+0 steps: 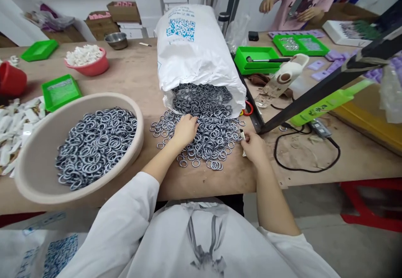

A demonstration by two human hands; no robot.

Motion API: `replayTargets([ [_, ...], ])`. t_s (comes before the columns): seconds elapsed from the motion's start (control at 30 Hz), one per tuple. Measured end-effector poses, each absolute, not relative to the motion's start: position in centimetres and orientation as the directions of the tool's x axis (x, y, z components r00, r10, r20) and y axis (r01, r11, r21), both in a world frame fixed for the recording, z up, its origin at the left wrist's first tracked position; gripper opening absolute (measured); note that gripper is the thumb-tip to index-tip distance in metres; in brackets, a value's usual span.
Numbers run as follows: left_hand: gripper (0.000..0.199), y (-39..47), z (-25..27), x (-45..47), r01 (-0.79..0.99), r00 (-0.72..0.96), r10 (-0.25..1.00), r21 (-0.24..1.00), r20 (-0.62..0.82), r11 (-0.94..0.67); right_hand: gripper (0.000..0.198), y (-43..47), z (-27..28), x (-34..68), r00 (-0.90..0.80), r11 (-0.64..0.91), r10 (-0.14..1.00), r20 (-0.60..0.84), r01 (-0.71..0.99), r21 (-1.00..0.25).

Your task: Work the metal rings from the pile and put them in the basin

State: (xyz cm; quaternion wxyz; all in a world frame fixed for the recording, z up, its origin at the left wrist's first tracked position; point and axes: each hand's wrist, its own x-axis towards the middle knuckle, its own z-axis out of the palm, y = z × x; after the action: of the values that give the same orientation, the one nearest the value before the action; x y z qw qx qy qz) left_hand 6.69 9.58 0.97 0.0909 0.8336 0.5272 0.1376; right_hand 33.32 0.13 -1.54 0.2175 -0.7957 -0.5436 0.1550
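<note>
Head view: rings (212, 144) are lying between a sack (197, 58), its mouth facing the person, seemingly for easy reach, and the table edge; the left hand (186, 129) is resting in them, bent, its grip hidden, the right hand (255, 147) pinching a pale piece (243, 135) beside them.

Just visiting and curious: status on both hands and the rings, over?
Left hand on the loose rings. Right hand holding a small pale object, partly hidden, beside them. White sack, mouth open, directly behind the rings.

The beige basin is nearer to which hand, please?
The left hand: on the ring pile, right of the beige basin; the right hand is farther right, at the pile's edge.
</note>
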Motion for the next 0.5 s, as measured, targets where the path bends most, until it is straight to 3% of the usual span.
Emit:
replayTargets([
  [0.13, 0.02, 10.6, 0.8, 6.8, 0.851, 0.381, 0.916, 0.338, 0.128, -0.402, 0.034, -0.4, -2.2, 33.6, 0.379, -0.2, 0.911, 0.162, 0.75, -0.631],
  [0.23, 0.012, 10.6, 1.3, 6.0, 0.815, 0.349, 0.92, 0.426, 0.179, -0.393, 0.035, -0.1, -2.5, 33.9, 0.35, -0.115, 0.922, 0.166, 0.658, -0.744],
  [0.37, 0.019, 8.7, 2.1, 4.5, 0.734, 0.244, 0.941, 0.59, 0.233, -0.336, 0.035, 0.8, -1.8, 32.6, 0.354, -0.071, 0.919, 0.175, 0.584, -0.808],
  [0.5, 0.03, 4.9, 2.1, 3.2, 0.488, 0.213, 0.968, 0.844, 0.13, -0.221, 0.034, 1.2, 0.0, 28.6, 0.228, -0.035, 0.965, 0.128, 0.599, -0.8],
])
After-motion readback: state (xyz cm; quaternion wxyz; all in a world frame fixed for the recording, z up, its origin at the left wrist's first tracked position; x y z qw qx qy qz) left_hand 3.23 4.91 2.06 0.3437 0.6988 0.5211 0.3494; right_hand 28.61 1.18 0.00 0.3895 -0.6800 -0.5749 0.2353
